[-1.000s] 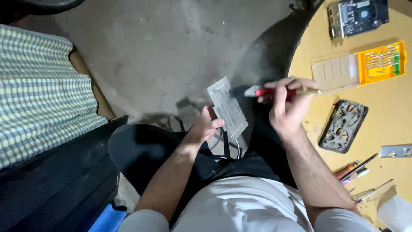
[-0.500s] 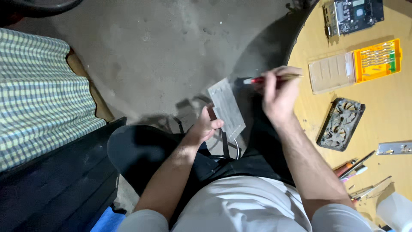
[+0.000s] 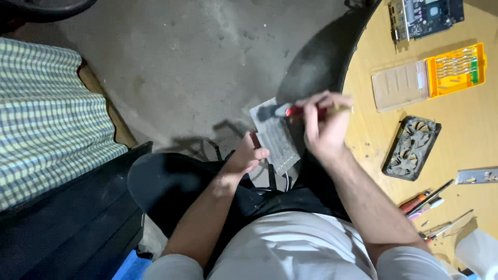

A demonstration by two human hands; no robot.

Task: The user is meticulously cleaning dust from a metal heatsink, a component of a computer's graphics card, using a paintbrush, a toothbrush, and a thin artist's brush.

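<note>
Grey finned heatsink brushed over the lap.
The left hand grips the heatsink's lower edge; the right hand is closed around a red-handled brush (bristles touching its top), beside the wooden bench with a fan shroud.

On the round wooden bench: circuit board, orange bit case beside its clear lid, dual-fan shroud, metal bracket; checked cloth lies left.

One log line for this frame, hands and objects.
left hand: holds finned heatsink | right hand: holds red-handled brush, bristles on heatsink top | over lap, beside round table
</note>
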